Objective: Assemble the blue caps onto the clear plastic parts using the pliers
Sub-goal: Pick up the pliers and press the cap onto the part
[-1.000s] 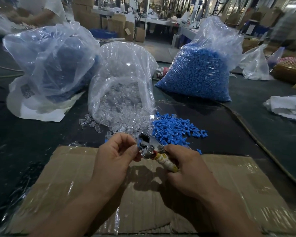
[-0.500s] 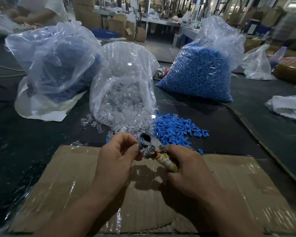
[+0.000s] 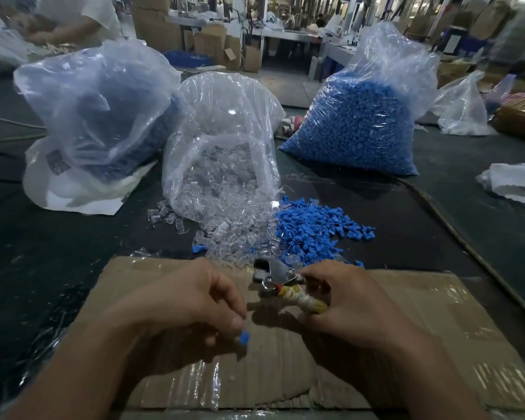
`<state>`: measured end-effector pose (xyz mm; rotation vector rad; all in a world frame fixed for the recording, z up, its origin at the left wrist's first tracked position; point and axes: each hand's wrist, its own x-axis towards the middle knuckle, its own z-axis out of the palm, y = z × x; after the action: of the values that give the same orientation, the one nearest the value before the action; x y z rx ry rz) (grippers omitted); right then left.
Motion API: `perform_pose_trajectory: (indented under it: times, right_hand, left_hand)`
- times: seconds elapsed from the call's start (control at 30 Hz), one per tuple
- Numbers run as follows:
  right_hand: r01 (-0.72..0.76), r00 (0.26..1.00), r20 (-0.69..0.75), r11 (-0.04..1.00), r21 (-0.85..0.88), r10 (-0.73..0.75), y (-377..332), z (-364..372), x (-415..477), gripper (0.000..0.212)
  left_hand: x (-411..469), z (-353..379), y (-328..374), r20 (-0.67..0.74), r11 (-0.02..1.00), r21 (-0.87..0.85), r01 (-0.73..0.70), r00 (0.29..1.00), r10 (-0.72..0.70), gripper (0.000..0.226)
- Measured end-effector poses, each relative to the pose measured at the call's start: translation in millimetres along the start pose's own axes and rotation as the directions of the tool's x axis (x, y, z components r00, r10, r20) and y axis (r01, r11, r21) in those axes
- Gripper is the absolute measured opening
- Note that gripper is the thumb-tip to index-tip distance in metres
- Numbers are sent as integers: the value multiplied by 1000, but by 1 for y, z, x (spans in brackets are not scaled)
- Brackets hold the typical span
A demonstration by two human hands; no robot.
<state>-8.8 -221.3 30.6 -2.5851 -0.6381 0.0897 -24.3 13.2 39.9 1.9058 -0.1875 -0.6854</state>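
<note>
L hand [image 3: 191,304] has pulled back from the pliers [image 3: 272,275] vs. a sec ago. Then its fingertips were up at the metal head. Now it sits lower and further left, apart from the tool, over the cardboard [image 3: 437,328]. Thumb and forefinger pinch a small blue cap [image 3: 243,339] at the tips, other fingers curled under. Can't tell if a clear piece is fitted to it: too small, partly hidden by the thumb.

R hand [image 3: 349,307] hasn't changed its grip: fingers wrapped round the taped handle, metal head poking out up and left, btwn the two hands. Jaws closed or apart: can't tell.

Everything else lies as before:
- Loose caps [image 3: 312,234] are piled on the dark table [image 3: 43,268] just past the cardboard's far edge, to the right.
- Clear parts [image 3: 225,237] are heaped touching that pile on its left, spilling from the mouth of the clear bag [image 3: 222,131]. A few strays lie off the heap's left side, and one blue piece sits at its near-left edge.
- Blue bag [image 3: 361,122], full, stands behind on the right.
- Cloudy bag [image 3: 103,95] stands behind on the left w/ dim blue contents.
</note>
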Motion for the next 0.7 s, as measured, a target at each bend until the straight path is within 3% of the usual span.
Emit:
perform_pose_trajectory:
  times: [0.1, 0.17, 0.23, 0.27, 0.33, 0.37, 0.43, 0.5, 0.6, 0.7]
  right_hand:
    - [15, 998, 63, 999, -29, -14, -1, 2, 0, 47]
    - [15, 997, 74, 998, -58, -11, 0, 3, 1, 48]
    - [-10, 997, 79, 996, -88, 17, 1, 3, 2, 49]
    - [-24, 996, 83, 995, -97, 32, 2, 3, 2, 51]
    - [-30, 995, 86, 992, -124, 41, 2, 3, 3, 56]
    - [-31, 995, 85, 990, -135, 43, 2, 3, 3, 58]
    - [-34, 994, 97, 989, -143, 48, 2, 4, 3, 63]
    - [-34, 992, 112, 988, -153, 51, 3, 4, 3, 70]
    - [-41, 992, 112, 992, -122, 54, 5, 5, 3, 76]
    - [-55, 992, 109, 994, -98, 66, 6, 6, 3, 80]
  left_hand:
    - [-1, 1, 0, 121, 998, 25, 51, 991, -53, 12]
    - [-2, -2, 0, 64, 997, 60, 44, 997, -48, 9]
    - [3, -6, -2, -197, 992, 129, -16, 979, 41, 12]
    - [6, -5, -4, -359, 990, 135, -49, 929, 95, 12]
    - [14, -2, -9, -624, 983, 151, -102, 762, 174, 14]
    - [19, 1, -12, -687, 971, 218, -97, 691, 223, 15]
    - [27, 6, -17, -695, 912, 410, -31, 637, 334, 15]
    - [34, 10, -22, -658, 853, 521, 29, 651, 379, 26]
    - [42, 11, -26, -628, 811, 578, 87, 683, 375, 33]
    - [44, 10, -26, -624, 799, 595, 88, 678, 389, 24]
